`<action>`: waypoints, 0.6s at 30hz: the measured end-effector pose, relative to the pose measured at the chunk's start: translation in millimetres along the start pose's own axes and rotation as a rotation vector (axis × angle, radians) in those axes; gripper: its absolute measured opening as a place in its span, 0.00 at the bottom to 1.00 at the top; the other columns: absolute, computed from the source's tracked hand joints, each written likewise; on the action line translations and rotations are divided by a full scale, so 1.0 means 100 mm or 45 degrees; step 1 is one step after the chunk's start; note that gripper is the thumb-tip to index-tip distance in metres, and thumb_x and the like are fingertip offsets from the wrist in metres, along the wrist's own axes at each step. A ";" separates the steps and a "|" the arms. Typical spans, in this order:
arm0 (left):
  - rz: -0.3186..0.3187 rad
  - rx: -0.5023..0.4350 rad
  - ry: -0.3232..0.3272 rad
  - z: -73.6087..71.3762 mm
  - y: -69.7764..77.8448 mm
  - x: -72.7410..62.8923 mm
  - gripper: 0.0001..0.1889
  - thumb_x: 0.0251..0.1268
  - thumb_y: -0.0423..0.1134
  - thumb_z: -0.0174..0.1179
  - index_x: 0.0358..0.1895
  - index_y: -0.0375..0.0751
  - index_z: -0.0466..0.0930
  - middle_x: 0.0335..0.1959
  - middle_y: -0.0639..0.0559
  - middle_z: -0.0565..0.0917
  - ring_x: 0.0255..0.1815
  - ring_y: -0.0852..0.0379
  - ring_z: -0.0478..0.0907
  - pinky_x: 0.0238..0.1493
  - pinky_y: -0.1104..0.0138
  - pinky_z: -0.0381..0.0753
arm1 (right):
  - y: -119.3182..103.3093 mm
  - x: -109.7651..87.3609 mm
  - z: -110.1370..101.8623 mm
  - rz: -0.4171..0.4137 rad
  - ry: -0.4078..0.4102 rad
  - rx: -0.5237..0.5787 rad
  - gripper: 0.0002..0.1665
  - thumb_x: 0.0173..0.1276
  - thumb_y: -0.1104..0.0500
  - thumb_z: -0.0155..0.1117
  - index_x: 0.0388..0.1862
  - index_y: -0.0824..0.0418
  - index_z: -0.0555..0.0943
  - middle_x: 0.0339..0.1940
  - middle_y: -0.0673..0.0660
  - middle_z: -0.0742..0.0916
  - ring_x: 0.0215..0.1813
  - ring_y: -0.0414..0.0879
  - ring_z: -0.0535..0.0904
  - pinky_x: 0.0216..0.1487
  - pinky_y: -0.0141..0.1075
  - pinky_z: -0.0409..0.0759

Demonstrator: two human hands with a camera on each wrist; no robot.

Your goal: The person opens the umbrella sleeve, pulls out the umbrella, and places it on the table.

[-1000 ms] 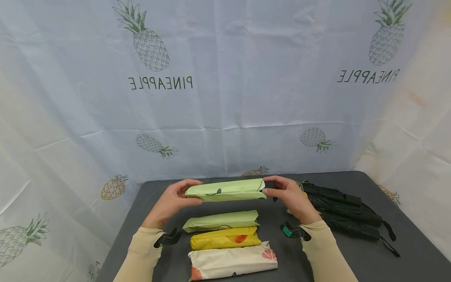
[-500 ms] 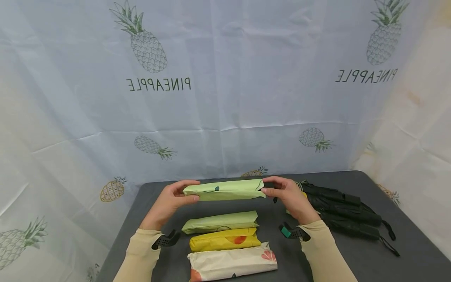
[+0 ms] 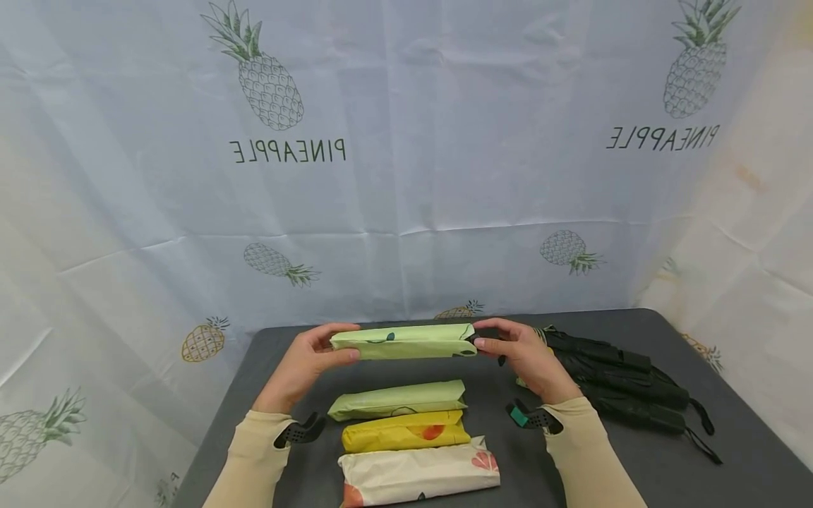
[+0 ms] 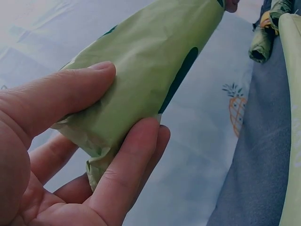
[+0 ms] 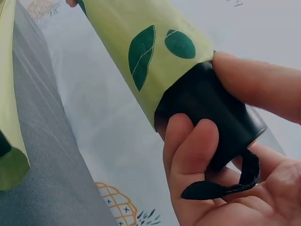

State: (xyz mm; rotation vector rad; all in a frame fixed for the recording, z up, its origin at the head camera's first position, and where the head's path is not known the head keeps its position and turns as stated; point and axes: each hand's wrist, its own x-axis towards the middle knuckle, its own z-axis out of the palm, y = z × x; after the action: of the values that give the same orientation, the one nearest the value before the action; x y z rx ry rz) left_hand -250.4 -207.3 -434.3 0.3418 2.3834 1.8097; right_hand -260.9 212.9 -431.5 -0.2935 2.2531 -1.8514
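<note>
Level above the table's far part, in the head view, is a light green fabric umbrella sleeve (image 3: 406, 343) with dark leaf prints. My left hand (image 3: 311, 363) grips its left end; in the left wrist view the thumb lies on top of the crumpled sleeve end (image 4: 136, 70) and fingers are below. From the sleeve's right end a black umbrella handle (image 5: 214, 110) sticks out, the rest of the umbrella hidden inside. My right hand (image 3: 524, 360) holds that handle between thumb and curled fingers. A black wrist strap (image 5: 221, 188) hangs from the handle over the fingers.
Below the hands lie another green sleeve (image 3: 400, 400), a yellow one (image 3: 381, 434) and a cream one (image 3: 413, 474), in a row on the dark grey table (image 3: 692, 360). Several folded black umbrellas (image 3: 616, 374) lie at the right. A pineapple-printed cloth (image 3: 394, 141) hangs behind.
My right hand has shifted slightly right, and a bit of the black handle now shows at the sleeve's right end. The left hand has moved slightly left, still holding its end.
</note>
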 end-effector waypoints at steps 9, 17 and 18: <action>0.016 -0.007 -0.001 0.00 0.02 0.00 0.31 0.68 0.46 0.78 0.73 0.56 0.81 0.51 0.48 0.80 0.39 0.50 0.82 0.57 0.56 0.88 | -0.01 -0.01 -0.04 -0.021 0.012 0.036 0.32 0.80 0.52 0.70 0.76 0.65 0.77 0.50 0.49 0.88 0.51 0.48 0.84 0.52 0.40 0.83; 0.019 -0.059 0.017 0.00 0.01 0.00 0.29 0.68 0.44 0.77 0.72 0.51 0.82 0.41 0.48 0.79 0.40 0.51 0.81 0.57 0.58 0.90 | 0.05 -0.04 -0.15 -0.088 0.015 0.236 0.29 0.81 0.57 0.68 0.75 0.69 0.78 0.55 0.47 0.90 0.49 0.42 0.94 0.58 0.36 0.89; 0.016 -0.069 0.014 0.00 0.00 0.00 0.30 0.68 0.43 0.77 0.72 0.50 0.82 0.41 0.48 0.79 0.41 0.51 0.82 0.58 0.58 0.90 | 0.05 -0.04 -0.16 -0.088 0.014 0.253 0.29 0.81 0.57 0.68 0.75 0.69 0.78 0.55 0.47 0.90 0.49 0.42 0.94 0.59 0.36 0.90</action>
State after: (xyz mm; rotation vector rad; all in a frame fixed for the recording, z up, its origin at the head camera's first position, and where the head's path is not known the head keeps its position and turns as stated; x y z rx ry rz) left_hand -250.3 -207.0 -433.9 0.3423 2.3397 1.8825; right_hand -261.8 229.9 -433.2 -0.3321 2.0686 -2.0971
